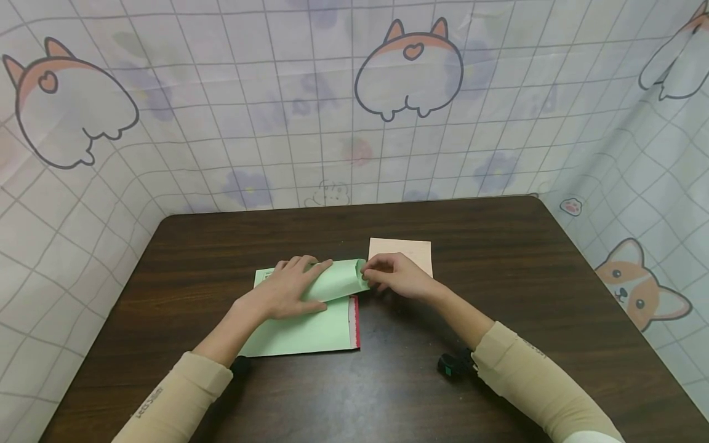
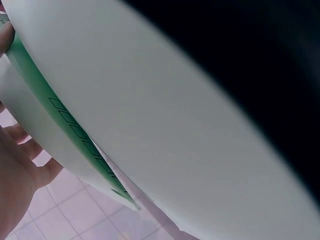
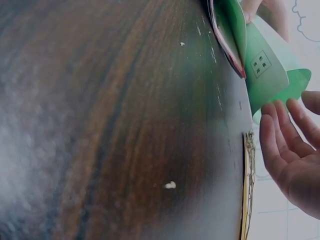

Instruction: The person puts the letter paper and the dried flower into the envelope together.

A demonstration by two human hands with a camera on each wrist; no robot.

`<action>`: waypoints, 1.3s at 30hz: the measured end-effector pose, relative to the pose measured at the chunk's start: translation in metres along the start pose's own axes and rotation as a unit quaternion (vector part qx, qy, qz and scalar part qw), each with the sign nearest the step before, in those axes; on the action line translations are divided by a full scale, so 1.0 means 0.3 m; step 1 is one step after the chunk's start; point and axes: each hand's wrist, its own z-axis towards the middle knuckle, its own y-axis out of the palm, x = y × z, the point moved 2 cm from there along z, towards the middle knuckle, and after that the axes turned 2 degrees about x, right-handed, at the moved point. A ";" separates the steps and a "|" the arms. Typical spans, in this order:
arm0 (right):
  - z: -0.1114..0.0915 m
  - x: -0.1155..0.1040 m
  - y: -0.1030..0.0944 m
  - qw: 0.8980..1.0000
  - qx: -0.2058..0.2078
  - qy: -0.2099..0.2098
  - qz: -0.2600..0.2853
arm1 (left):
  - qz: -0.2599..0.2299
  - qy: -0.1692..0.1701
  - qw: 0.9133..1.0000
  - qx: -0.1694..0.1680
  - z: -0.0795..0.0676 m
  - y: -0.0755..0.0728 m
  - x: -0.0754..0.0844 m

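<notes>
Steadying curled green sheet (image 1: 342, 280) atop booklet (image 1: 310, 339) on dark table (image 1: 471, 258) with left hand (image 1: 288, 292), fingers loosely spread; held right hand (image 1: 401, 275), thumb and fingers apart, at sheet's right end. Probably needed light, even pressure against creasing.

curled green sheet (image 1: 339, 280), over red-edged green paper (image 1: 301, 335)

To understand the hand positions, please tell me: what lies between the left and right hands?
In the head view, the curled green paper lies between the left hand and the right hand.
</notes>
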 end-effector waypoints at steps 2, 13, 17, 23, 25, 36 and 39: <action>0.001 0.002 0.000 1.000 -0.001 0.000 -0.001 | 0.001 0.000 1.000 -0.001 -0.001 -0.002 0.000; -0.002 0.008 0.000 1.000 -0.004 0.006 -0.004 | 0.003 -0.005 1.000 -0.003 -0.001 0.002 -0.006; 0.002 0.015 0.000 1.000 -0.006 0.007 -0.005 | 0.005 -0.006 1.000 -0.005 -0.001 0.002 -0.006; 0.000 0.006 -0.005 1.000 -0.005 0.005 -0.011 | 0.004 -0.010 1.000 -0.003 -0.002 -0.003 -0.009; 0.000 0.006 -0.009 1.000 -0.004 0.005 -0.012 | 0.005 -0.013 1.000 -0.003 -0.002 -0.004 -0.014; -0.009 0.005 -0.026 1.000 -0.007 0.000 -0.016 | 0.000 -0.022 1.000 -0.001 -0.005 -0.012 -0.030; -0.013 0.008 -0.034 1.000 -0.007 0.000 -0.021 | -0.001 -0.027 1.000 -0.002 -0.008 -0.014 -0.034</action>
